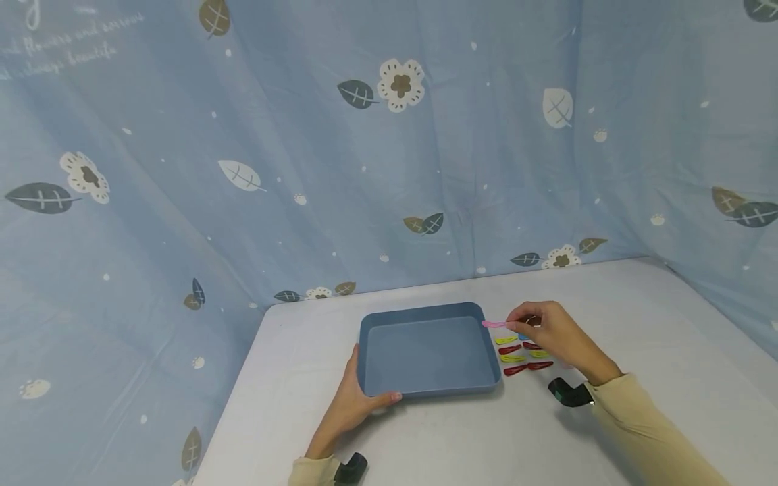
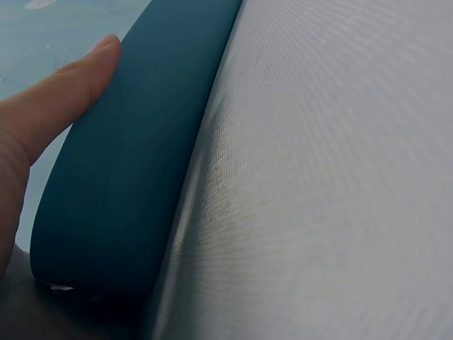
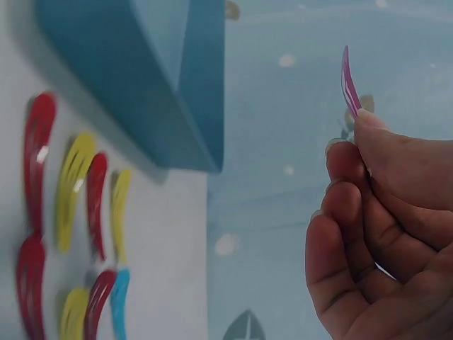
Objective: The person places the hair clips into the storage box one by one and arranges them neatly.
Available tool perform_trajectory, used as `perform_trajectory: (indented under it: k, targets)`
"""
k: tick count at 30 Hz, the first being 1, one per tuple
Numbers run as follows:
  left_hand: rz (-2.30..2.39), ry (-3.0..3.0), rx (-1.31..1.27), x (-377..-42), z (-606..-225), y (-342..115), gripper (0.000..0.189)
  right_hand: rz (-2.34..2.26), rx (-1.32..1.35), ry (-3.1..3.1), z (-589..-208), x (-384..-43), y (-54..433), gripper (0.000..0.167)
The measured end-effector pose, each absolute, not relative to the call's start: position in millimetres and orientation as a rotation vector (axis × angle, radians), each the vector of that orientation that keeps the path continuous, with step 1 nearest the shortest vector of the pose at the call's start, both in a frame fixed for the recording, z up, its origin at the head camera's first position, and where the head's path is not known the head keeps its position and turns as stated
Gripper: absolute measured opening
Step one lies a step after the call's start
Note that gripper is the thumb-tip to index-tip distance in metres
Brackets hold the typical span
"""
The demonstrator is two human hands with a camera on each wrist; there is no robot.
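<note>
A blue-grey rectangular tray (image 1: 434, 391) lies on the white table. My left hand (image 1: 349, 403) holds its near left corner, the thumb along the front wall and a finger up the left side. In the left wrist view the thumb (image 2: 78, 81) lies against the tray's wall (image 2: 134, 142); the other fingers are hidden. My right hand (image 1: 556, 334) pinches a pink snap hair clip (image 1: 494, 325) by one end, just above the tray's right rim. The right wrist view shows this clip (image 3: 348, 83) sticking up from between thumb and fingertips.
To the right of the tray lie several hair clips in rows: red clips (image 1: 515, 370), yellow clips (image 1: 512, 359) and a blue clip (image 3: 120, 301). A blue patterned curtain (image 1: 365, 169) hangs behind the table (image 1: 450, 445). Black wrist devices (image 1: 569, 393) sit on both forearms.
</note>
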State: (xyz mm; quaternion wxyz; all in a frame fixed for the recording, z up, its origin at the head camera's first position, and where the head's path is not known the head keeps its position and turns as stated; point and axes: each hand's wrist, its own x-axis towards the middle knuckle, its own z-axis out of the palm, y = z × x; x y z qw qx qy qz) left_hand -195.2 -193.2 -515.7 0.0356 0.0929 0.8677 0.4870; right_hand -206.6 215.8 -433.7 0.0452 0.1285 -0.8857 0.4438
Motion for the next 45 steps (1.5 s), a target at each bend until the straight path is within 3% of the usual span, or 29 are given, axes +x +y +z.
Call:
perform_trajectory:
  k: [45]
  targets:
    - [1.55,2.649,0.289,-195,-516,-194,0.135,1.554,0.607,-2.602,-420,-281,110,0.011]
